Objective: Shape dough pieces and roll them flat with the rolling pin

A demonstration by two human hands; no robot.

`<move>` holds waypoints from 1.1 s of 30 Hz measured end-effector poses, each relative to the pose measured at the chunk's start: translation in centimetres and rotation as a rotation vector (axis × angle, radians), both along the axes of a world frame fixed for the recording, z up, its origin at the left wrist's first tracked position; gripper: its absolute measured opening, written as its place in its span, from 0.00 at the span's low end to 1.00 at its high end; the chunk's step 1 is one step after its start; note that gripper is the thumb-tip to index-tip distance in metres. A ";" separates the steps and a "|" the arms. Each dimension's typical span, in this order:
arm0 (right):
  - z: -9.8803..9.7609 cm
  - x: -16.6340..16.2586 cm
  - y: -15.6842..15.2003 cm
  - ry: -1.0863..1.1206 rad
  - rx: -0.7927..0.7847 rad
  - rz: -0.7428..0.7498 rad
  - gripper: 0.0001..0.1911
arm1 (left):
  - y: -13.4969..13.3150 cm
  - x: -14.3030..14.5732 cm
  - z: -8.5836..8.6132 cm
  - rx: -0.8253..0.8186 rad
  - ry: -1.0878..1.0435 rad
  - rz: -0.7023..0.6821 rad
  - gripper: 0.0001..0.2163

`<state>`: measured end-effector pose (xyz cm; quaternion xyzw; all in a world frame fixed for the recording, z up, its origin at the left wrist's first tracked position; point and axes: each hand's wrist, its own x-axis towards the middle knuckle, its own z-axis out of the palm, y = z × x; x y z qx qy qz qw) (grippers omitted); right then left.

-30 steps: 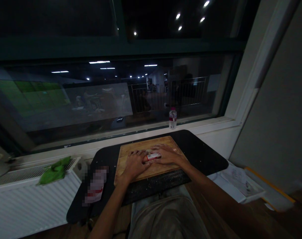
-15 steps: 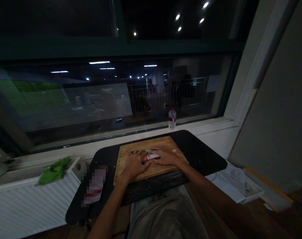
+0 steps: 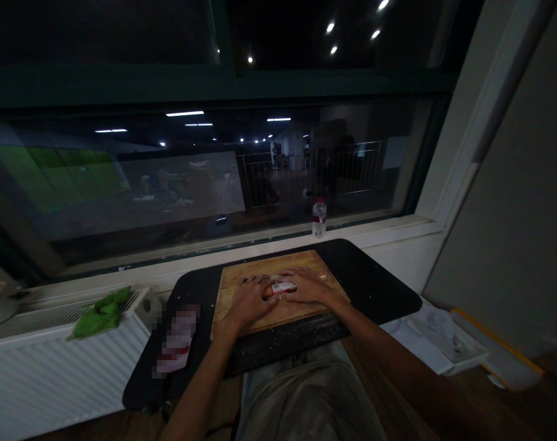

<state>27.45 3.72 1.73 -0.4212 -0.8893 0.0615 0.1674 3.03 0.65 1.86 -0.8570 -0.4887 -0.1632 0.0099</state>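
Observation:
A packaged sausage (image 3: 283, 287), reddish-orange with a white printed label, lies crosswise low over a wooden cutting board (image 3: 272, 320). Its left end is in my left hand (image 3: 251, 300), with the fingers bent over it. At the other end, my right hand (image 3: 308, 285) closes around it from the right. Only the labelled middle shows between the two hands; both ends are hidden under fingers. Behind the sausage, a pale bit on the board is mostly covered by my right fingers.
The board rests on a black table (image 3: 374, 282) with small crumbs. A blurred pinkish packet (image 3: 180, 340) lies at its left. A water bottle (image 3: 319, 217) stands on the window sill. A green cloth (image 3: 101, 313) hangs over the radiator (image 3: 67, 373); papers in a white tray (image 3: 444, 343) sit lower right.
The view has shifted very slightly. Both hands keep the same hold on the sausage, with no clear movement.

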 end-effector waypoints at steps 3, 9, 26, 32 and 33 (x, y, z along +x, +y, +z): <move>-0.3 0.0 -0.1 0.020 0.014 -0.024 0.33 | -0.1 0.0 0.2 -0.006 0.009 0.000 0.23; 0.2 -0.1 -0.3 0.009 0.001 0.011 0.34 | -0.2 -0.1 0.0 0.021 0.001 -0.001 0.22; -0.6 -0.2 -0.2 -0.004 0.027 -0.008 0.33 | -0.4 -0.2 0.4 0.008 0.014 -0.023 0.21; -0.5 -0.2 -0.9 -0.032 0.050 -0.005 0.33 | -0.6 0.0 0.5 -0.026 0.027 0.063 0.24; -0.4 -0.2 -1.1 -0.034 0.058 -0.004 0.33 | -0.6 0.1 0.4 -0.022 0.035 0.100 0.25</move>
